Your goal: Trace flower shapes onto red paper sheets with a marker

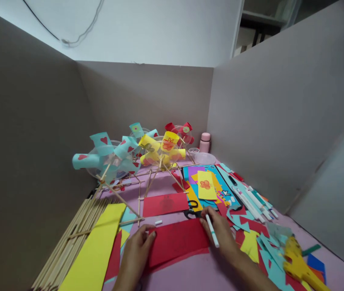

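Note:
A stack of red paper rectangles (178, 242) lies in front of me, with faint drawn lines on the top one. My left hand (138, 248) pinches its left edge between thumb and fingers. At the right edge is my right hand (220, 232), closed around a white marker (212, 231) with a teal end while its fingertips touch the paper. A small white marker cap (159, 222) rests just beyond the stack. Another red rectangle (165, 204) with a faint drawing lies farther back, next to black-handled scissors (192, 213).
Paper pinwheels, blue (106, 151), yellow (161, 149) and red, stand on stick frames behind. Bundled sticks (74, 238) and yellow paper (99, 246) lie left. Markers (252, 202), paper scraps (252, 244) and a yellow glue gun (299, 262) are right. A pink bottle (205, 143) stands near the back partition.

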`<action>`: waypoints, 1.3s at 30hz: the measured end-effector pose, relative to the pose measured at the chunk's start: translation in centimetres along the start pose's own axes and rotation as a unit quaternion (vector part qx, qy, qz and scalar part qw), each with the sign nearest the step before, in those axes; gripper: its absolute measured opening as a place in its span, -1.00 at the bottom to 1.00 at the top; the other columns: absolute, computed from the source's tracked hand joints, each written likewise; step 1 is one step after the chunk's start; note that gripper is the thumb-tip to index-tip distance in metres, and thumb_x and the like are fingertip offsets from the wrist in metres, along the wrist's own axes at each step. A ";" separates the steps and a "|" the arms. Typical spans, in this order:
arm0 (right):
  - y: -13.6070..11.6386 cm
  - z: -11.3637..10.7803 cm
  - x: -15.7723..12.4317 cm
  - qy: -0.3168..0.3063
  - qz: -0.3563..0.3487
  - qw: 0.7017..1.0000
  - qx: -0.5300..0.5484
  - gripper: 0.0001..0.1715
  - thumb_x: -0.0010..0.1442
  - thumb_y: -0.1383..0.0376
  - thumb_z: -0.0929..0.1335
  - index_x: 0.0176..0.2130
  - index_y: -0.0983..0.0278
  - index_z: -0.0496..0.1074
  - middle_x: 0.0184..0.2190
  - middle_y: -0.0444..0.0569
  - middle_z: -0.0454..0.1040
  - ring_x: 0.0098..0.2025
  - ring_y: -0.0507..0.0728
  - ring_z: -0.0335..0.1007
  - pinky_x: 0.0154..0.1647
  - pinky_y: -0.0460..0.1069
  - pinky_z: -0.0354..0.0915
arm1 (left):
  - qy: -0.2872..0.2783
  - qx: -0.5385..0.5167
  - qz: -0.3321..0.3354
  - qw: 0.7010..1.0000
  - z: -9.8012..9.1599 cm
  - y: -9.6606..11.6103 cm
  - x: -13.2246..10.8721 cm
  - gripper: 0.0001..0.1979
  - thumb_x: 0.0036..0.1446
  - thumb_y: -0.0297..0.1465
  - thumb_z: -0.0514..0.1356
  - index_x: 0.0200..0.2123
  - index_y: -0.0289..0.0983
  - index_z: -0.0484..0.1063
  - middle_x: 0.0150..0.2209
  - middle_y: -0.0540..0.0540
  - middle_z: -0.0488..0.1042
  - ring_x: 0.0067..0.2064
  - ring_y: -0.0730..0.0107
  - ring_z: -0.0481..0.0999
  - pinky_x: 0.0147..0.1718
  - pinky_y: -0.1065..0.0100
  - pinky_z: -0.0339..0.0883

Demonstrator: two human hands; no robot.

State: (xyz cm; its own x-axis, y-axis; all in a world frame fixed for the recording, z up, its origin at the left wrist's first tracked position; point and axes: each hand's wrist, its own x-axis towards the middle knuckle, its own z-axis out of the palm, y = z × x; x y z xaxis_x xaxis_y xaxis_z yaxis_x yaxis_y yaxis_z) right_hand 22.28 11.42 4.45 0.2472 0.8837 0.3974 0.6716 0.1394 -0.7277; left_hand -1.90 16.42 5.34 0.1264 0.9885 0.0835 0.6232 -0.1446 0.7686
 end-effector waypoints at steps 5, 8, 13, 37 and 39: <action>1.9 2.2 -0.8 -0.004 -0.006 1.000 -0.010 -0.87 0.15 0.40 0.22 -0.37 0.23 0.32 -0.43 -0.03 0.47 -0.38 0.20 0.43 -0.37 0.01 0.28 | 0.037 0.063 0.089 0.993 1.7 -2.7 0.0 -0.59 0.09 -0.18 0.01 -0.12 -0.31 0.42 -0.29 -0.20 0.53 -0.19 0.02 0.51 -0.13 0.01 0.33; 2.5 2.4 -0.9 0.006 -0.010 1.000 -0.013 -0.87 0.17 0.40 0.22 -0.33 0.25 0.34 -0.37 0.04 0.46 -0.30 0.25 0.42 -0.30 0.07 0.28 | 0.053 0.083 0.145 0.984 2.3 -3.8 -0.4 -0.62 0.13 -0.22 0.03 -0.06 -0.27 0.42 0.00 -0.26 0.42 0.07 -0.01 0.36 0.06 -0.05 0.18; 1.3 2.2 -1.2 0.030 -0.023 0.999 0.002 -0.84 0.25 0.31 0.20 -0.23 0.26 0.34 -0.26 0.08 0.43 -0.16 0.24 0.36 -0.15 0.08 0.25 | 0.049 0.184 0.325 0.926 3.3 -4.3 -1.8 -0.71 0.24 -0.30 0.07 0.02 -0.16 0.34 0.07 -0.15 0.39 0.07 0.20 0.39 0.01 0.17 0.32; 0.2 3.0 -4.4 -0.127 0.139 0.967 0.172 -0.87 0.07 0.31 0.19 -0.51 0.19 0.14 -0.67 -0.29 0.05 -0.61 0.02 0.02 -0.57 -0.08 -0.04 | 0.022 0.287 0.373 0.882 3.8 -3.2 -2.5 -0.56 0.13 -0.13 0.18 0.01 -0.24 0.36 -0.04 -0.20 0.46 -0.07 0.15 0.47 -0.19 0.22 0.44; 0.5 2.9 -4.5 -0.138 0.125 0.966 0.178 -0.89 0.06 0.31 0.19 -0.50 0.20 0.16 -0.68 -0.29 0.04 -0.63 0.01 0.01 -0.59 -0.08 -0.07 | 0.033 0.293 0.391 0.872 3.8 -3.2 -2.4 -0.57 0.14 -0.15 0.16 0.02 -0.22 0.36 -0.02 -0.20 0.46 -0.06 0.13 0.47 -0.19 0.20 0.44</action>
State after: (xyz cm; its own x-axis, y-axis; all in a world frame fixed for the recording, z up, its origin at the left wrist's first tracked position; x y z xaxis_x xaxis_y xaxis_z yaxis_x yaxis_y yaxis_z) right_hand 19.47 8.85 0.64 0.1424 0.9882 0.0562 0.3205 0.0077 -0.9472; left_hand -1.23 14.34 0.29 0.6569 0.5749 0.4878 0.6559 -0.7549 0.0065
